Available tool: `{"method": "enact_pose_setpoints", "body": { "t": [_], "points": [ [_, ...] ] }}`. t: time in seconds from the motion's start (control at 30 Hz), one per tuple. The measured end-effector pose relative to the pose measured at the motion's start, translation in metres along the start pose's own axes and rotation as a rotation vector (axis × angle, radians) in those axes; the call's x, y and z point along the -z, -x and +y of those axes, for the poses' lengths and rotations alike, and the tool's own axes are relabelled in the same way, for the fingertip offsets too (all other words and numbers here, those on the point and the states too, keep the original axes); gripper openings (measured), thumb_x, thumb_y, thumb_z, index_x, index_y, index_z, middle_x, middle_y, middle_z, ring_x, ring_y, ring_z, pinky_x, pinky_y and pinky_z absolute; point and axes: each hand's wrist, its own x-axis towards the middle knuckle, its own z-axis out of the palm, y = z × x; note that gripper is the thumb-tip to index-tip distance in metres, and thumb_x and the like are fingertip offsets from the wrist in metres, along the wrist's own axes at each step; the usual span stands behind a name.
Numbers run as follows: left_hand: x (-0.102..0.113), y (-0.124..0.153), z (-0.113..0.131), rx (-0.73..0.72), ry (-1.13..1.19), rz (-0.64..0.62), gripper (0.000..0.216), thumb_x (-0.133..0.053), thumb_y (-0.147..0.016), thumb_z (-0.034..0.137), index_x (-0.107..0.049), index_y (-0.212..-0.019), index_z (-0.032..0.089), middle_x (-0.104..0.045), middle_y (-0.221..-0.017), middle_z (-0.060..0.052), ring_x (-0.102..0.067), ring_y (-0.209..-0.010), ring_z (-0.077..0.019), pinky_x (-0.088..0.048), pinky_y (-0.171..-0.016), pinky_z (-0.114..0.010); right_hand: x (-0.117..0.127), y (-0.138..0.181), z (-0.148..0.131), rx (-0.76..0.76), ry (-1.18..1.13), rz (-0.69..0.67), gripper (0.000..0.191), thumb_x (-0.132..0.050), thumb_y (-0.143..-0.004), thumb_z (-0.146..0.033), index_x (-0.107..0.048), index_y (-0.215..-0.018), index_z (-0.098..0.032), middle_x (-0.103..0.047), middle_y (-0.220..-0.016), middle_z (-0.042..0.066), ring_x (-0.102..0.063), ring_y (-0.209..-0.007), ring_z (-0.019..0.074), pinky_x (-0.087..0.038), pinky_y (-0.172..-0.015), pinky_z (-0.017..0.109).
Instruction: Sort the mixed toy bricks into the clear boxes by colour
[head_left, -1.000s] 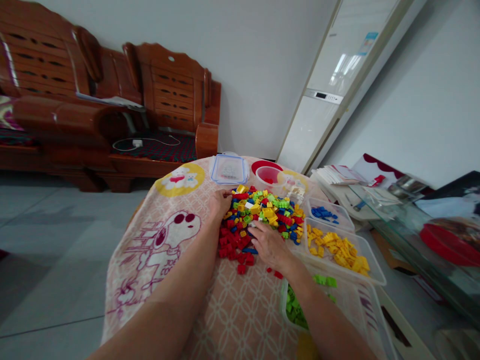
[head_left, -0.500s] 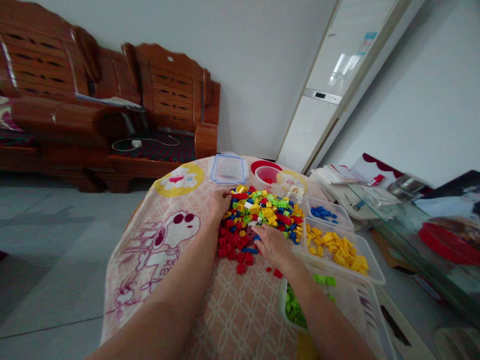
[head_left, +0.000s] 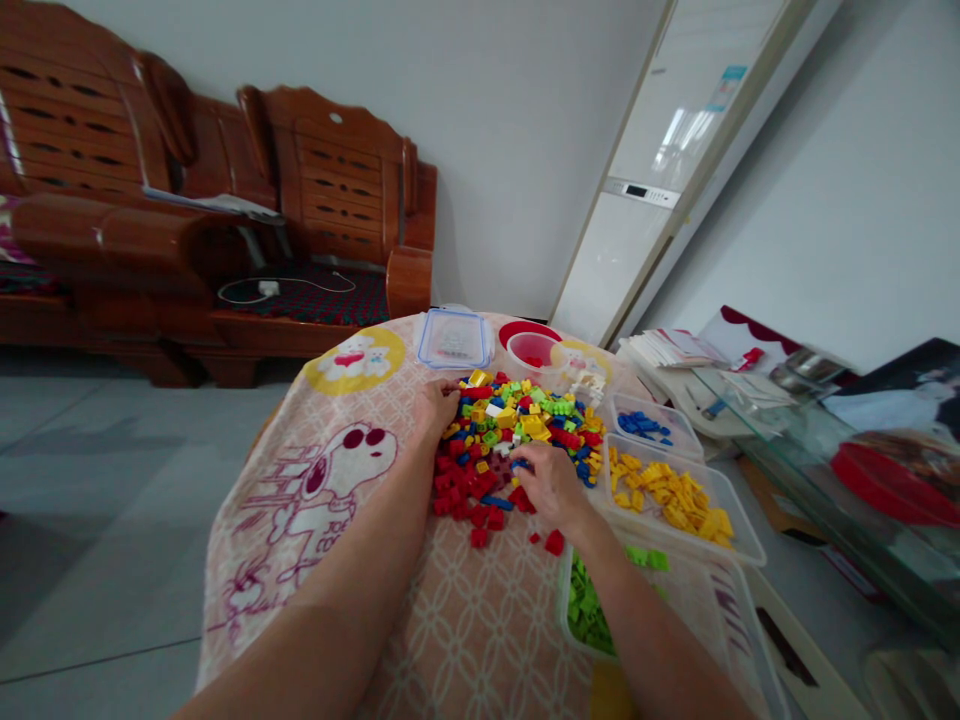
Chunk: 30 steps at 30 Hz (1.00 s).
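Observation:
A heap of small plastic bricks [head_left: 525, 425] in red, yellow, green and blue lies on a table covered with a cartoon-dog cloth [head_left: 330, 480]. My left hand [head_left: 437, 405] rests at the heap's left edge, fingers curled against the bricks. My right hand [head_left: 553, 482] lies palm down on the near side of the heap, fingers bent and pinched among red and blue bricks; what they grip is too small to name. Loose red bricks [head_left: 553, 542] lie just in front of it.
Clear tubs stand at the right: blue bricks [head_left: 646, 427], yellow bricks [head_left: 679, 497], green bricks [head_left: 592, 615]. A red-lidded bowl [head_left: 531, 348] and a clear lid [head_left: 454, 340] sit at the far edge. A wooden sofa [head_left: 225, 220] and a glass table [head_left: 847, 470] flank the table.
My right hand has slid a little forward and right along the near edge of the heap, its fingers curling in. My left hand has stayed put.

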Motion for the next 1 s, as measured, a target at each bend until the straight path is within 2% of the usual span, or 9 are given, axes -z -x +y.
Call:
{"method": "enact_pose_setpoints", "body": {
  "t": [0.1,0.2,0.37,0.47,0.57,0.67,0.73,0.83,1.0],
  "points": [
    [0.002,0.000,0.001,-0.002,-0.027,-0.003,0.027,-0.060,-0.080,0.022,-0.077,-0.101,0.021,-0.077,-0.093,-0.003,-0.068,-0.084,-0.0173,-0.047,-0.071,-0.024,0.002,-0.002,0.003,-0.090,-0.193,0.055,0.024,-0.060,-0.077,-0.012,-0.074,-0.095,-0.020,-0.075,-0.093,0.004,-0.067,-0.082,0.0170,-0.049,-0.080,0.028],
    [0.000,-0.002,0.000,-0.005,-0.015,-0.007,0.026,-0.059,-0.080,0.021,-0.077,-0.100,0.021,-0.077,-0.092,-0.004,-0.068,-0.083,-0.0168,-0.047,-0.071,-0.024,0.007,-0.001,0.004,-0.167,-0.379,0.041,0.024,-0.060,-0.075,-0.017,-0.075,-0.093,-0.019,-0.073,-0.078,0.001,-0.064,-0.063,0.0143,-0.051,-0.064,0.026],
    [-0.009,-0.008,-0.008,-0.002,0.042,-0.007,0.027,-0.059,-0.079,0.020,-0.077,-0.100,0.018,-0.077,-0.089,-0.004,-0.068,-0.077,-0.0159,-0.048,-0.069,-0.023,0.035,0.000,0.018,-0.269,-0.543,0.038,0.029,-0.060,-0.071,-0.027,-0.075,-0.093,-0.015,-0.069,-0.066,0.001,-0.060,-0.047,0.0140,-0.046,-0.042,0.023],
    [-0.008,-0.008,-0.008,-0.012,0.040,0.000,0.027,-0.059,-0.079,0.020,-0.077,-0.098,0.019,-0.076,-0.087,-0.004,-0.068,-0.077,-0.0161,-0.048,-0.067,-0.023,0.063,-0.001,0.046,-0.316,-0.531,0.290,0.034,-0.062,-0.068,-0.032,-0.074,-0.095,-0.014,-0.072,-0.072,0.005,-0.063,-0.051,0.0160,-0.049,-0.042,0.025],
    [-0.004,-0.005,-0.005,-0.013,0.012,-0.006,0.026,-0.058,-0.079,0.021,-0.077,-0.096,0.020,-0.076,-0.086,-0.003,-0.068,-0.080,-0.0170,-0.047,-0.067,-0.024,0.088,0.002,0.084,-0.404,-0.461,0.755,0.051,-0.062,-0.067,-0.034,-0.071,-0.112,-0.012,-0.074,-0.097,0.012,-0.067,-0.060,0.0174,-0.056,-0.051,0.028],
    [-0.003,-0.004,-0.004,-0.014,-0.001,-0.006,0.025,-0.059,-0.078,0.021,-0.077,-0.096,0.020,-0.076,-0.087,-0.003,-0.067,-0.081,-0.0170,-0.046,-0.067,-0.024,0.101,0.007,0.110,-0.483,-0.419,0.874,0.056,-0.065,-0.064,-0.033,-0.070,-0.116,-0.012,-0.074,-0.104,0.014,-0.069,-0.063,0.0197,-0.058,-0.055,0.030],
    [-0.005,-0.006,-0.006,-0.014,0.025,-0.014,0.025,-0.058,-0.078,0.021,-0.076,-0.096,0.019,-0.076,-0.087,-0.003,-0.067,-0.079,-0.0163,-0.047,-0.067,-0.023,0.102,0.009,0.113,-0.473,-0.431,0.844,0.050,-0.065,-0.065,-0.035,-0.073,-0.108,-0.011,-0.075,-0.092,0.012,-0.070,-0.065,0.0221,-0.058,-0.055,0.032],
    [-0.012,-0.011,-0.011,-0.018,0.065,-0.009,0.026,-0.057,-0.078,0.020,-0.076,-0.096,0.018,-0.076,-0.088,-0.004,-0.067,-0.078,-0.0163,-0.048,-0.067,-0.024,0.096,0.008,0.096,-0.392,-0.454,0.719,0.040,-0.062,-0.068,-0.039,-0.075,-0.095,-0.012,-0.073,-0.073,0.007,-0.070,-0.068,0.0236,-0.058,-0.057,0.033],
    [-0.018,-0.016,-0.016,-0.001,0.064,-0.002,0.026,-0.058,-0.077,0.021,-0.076,-0.096,0.018,-0.075,-0.085,-0.004,-0.067,-0.078,-0.0166,-0.049,-0.069,-0.024,0.079,0.004,0.050,-0.227,-0.369,0.323,0.029,-0.059,-0.075,-0.033,-0.075,-0.092,-0.016,-0.072,-0.070,0.004,-0.068,-0.065,0.0193,-0.053,-0.061,0.029]
  ]
}}
